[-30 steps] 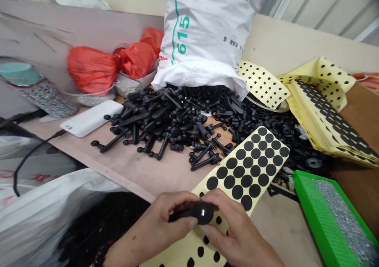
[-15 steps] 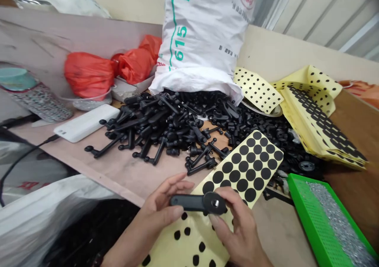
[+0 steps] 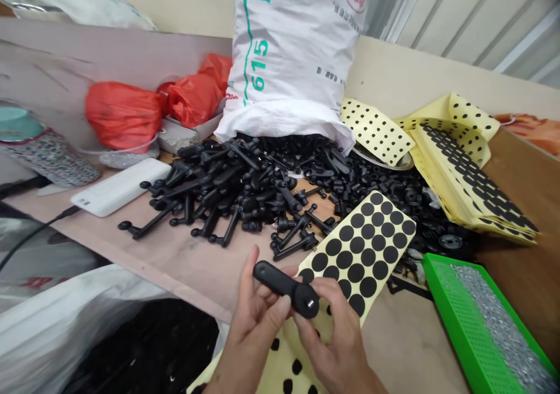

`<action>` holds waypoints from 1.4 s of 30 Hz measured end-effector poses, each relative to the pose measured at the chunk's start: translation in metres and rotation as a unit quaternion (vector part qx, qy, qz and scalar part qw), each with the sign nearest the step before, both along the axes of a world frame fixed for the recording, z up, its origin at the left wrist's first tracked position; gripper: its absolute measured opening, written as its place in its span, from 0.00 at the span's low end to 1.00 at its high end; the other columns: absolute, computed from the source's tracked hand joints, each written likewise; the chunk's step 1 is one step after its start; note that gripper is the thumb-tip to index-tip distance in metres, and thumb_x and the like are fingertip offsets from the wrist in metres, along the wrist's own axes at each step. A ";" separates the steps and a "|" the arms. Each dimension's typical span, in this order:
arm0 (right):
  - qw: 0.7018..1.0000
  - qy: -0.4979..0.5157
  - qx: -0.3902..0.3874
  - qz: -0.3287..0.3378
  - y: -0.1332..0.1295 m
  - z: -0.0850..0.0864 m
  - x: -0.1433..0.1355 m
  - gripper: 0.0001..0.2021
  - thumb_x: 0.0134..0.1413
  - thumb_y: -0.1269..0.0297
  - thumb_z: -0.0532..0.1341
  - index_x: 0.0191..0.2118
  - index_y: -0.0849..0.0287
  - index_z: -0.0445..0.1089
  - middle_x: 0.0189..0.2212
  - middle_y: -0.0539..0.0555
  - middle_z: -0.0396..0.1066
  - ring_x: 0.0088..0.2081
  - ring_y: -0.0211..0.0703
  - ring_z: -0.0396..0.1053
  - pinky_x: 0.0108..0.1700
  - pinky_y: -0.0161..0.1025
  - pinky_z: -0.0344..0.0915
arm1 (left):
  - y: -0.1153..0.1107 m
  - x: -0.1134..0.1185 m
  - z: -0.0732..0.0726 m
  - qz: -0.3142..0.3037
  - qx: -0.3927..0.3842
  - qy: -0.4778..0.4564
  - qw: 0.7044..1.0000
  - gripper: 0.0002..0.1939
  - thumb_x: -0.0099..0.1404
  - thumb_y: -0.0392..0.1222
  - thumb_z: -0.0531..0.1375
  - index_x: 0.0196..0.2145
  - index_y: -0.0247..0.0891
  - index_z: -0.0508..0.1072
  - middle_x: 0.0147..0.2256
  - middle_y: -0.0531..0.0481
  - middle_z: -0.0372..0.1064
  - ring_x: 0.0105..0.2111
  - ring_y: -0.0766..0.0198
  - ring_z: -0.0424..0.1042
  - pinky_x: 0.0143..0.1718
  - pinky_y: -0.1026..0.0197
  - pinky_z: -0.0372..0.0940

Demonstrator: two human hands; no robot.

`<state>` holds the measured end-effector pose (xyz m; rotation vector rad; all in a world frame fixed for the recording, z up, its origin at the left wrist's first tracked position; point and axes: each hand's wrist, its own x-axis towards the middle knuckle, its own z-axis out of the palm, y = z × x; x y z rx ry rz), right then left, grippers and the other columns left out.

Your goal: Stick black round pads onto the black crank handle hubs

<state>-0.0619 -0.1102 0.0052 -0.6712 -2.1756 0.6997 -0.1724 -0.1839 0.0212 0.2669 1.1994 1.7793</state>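
Both my hands hold one black plastic arm [image 3: 275, 277] with a round disc at its right end and a small bright metal spot in that disc. My left hand [image 3: 250, 330] grips the arm's middle, thumb on top and index finger raised behind it. My right hand [image 3: 339, 341] pinches the disc end between thumb and fingers. Under the hands lies a yellow sheet of round black stickers [image 3: 362, 243]; its near part shows small black spots and is partly covered by my hands. Beyond it is a heap of similar black arms [image 3: 214, 187].
A white sack [image 3: 293, 62] stands behind the heap, its mouth over black parts. To the right are folded yellow sticker sheets [image 3: 472, 178] and a green tray [image 3: 450, 318] of small metal pieces. A white power bank [image 3: 120, 187] with a cable and red bags [image 3: 125, 114] sit left.
The arm has turned, its disc end now tilting down to the right. My left hand has shifted right along it, and the view has moved slightly.
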 end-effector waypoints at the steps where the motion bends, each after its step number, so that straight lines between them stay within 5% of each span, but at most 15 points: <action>1: 1.000 -0.010 -0.010 0.005 0.000 0.000 0.001 0.11 0.53 0.70 0.58 0.43 0.58 0.60 0.37 0.57 0.68 0.38 0.45 0.70 0.37 0.41 0.69 | 0.000 0.000 -0.002 -0.009 0.007 0.009 1.000 0.41 0.60 0.46 0.61 0.62 0.57 0.39 0.45 0.52 0.70 0.45 0.60 0.69 0.47 0.57 0.64; 7: 0.995 -0.040 -0.019 0.093 0.003 0.018 0.015 0.16 0.54 0.68 0.58 0.49 0.58 0.58 0.42 0.59 0.66 0.43 0.47 0.68 0.42 0.42 0.68 | -0.001 -0.007 -0.013 -0.038 -0.009 0.032 0.999 0.33 0.65 0.45 0.56 0.61 0.59 0.41 0.43 0.55 0.70 0.41 0.65 0.70 0.44 0.63 0.65; 16: 0.994 -0.009 -0.002 0.113 0.008 0.026 0.013 0.17 0.54 0.80 0.51 0.48 0.61 0.63 0.37 0.60 0.66 0.37 0.45 0.67 0.37 0.42 0.69 | -0.002 -0.011 -0.022 -0.053 -0.060 0.228 0.970 0.12 0.62 0.46 0.58 0.43 0.46 0.74 0.45 0.52 0.72 0.47 0.60 0.68 0.52 0.60 0.61; 22: 0.994 -0.024 0.006 0.111 0.006 0.018 0.015 0.19 0.54 0.80 0.51 0.51 0.61 0.61 0.40 0.61 0.65 0.41 0.46 0.66 0.40 0.43 0.68 | -0.005 -0.012 -0.020 -0.053 -0.033 0.349 0.935 0.15 0.63 0.41 0.57 0.48 0.52 0.71 0.47 0.54 0.71 0.48 0.61 0.68 0.49 0.62 0.64; 27: 0.991 -0.030 -0.076 0.106 0.002 0.017 0.014 0.14 0.57 0.78 0.50 0.47 0.60 0.62 0.40 0.59 0.63 0.41 0.44 0.66 0.41 0.40 0.68 | -0.007 -0.011 -0.019 -0.054 -0.021 0.430 0.901 0.21 0.63 0.37 0.57 0.51 0.58 0.67 0.46 0.56 0.70 0.46 0.63 0.69 0.47 0.66 0.65; 39: 0.991 -0.029 -0.111 0.075 -0.006 0.004 0.007 0.09 0.59 0.74 0.46 0.38 0.57 0.60 0.35 0.54 0.60 0.33 0.39 0.65 0.33 0.36 0.65 | -0.006 -0.003 -0.025 -0.039 -0.053 0.411 0.909 0.18 0.61 0.39 0.59 0.49 0.50 0.71 0.44 0.50 0.72 0.45 0.56 0.70 0.43 0.60 0.68; 42: 0.991 -0.020 -0.107 0.079 -0.007 0.002 0.009 0.10 0.59 0.75 0.47 0.42 0.57 0.59 0.39 0.56 0.60 0.37 0.40 0.66 0.36 0.37 0.67 | -0.005 -0.005 -0.025 -0.041 -0.055 0.409 0.910 0.18 0.61 0.40 0.58 0.50 0.51 0.70 0.45 0.50 0.71 0.45 0.56 0.70 0.44 0.61 0.68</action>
